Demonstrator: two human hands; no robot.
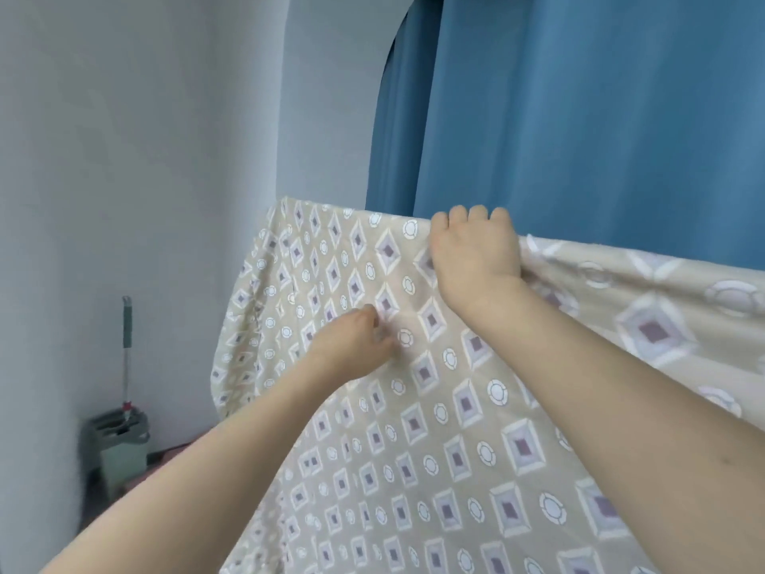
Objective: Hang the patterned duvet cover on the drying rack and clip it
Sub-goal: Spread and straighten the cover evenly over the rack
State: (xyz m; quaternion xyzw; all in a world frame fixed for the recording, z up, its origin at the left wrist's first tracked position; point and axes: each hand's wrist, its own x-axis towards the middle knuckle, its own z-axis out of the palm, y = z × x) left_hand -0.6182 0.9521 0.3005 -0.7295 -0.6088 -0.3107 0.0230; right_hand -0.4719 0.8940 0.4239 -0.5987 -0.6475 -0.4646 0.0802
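Duvet cover (418,428), beige with purple-centred diamonds and white rings, hung draped over a high horizontal edge; the drying rack under it was fully hidden by cloth, so its bar could not be made out. Cloth fell toward the camera from that top edge and spread wide to the right, where it blurred. Left side of the cover ended in a loose, rumpled hanging edge.

Right hand (476,252) sat at the top edge of the cover, fingers curled over the fold and out of sight behind it, grasping the cloth there. Creases ran from this grip off to the right.

Left hand (356,345) lay lower and to the left, on the front face of the hanging cloth, fingers bent and pinching a small bit of fabric. Both forearms bare, reaching up and forward.

No clip could be seen on the cover.

Behind the top edge: blue curtain (579,118), hanging in long folds, filling the upper right. Pale wall (145,138) to the left. In the lower left corner of the room, by the wall, a mop (126,345) stood upright with its handle in a grey-green bucket (118,441) on the floor.
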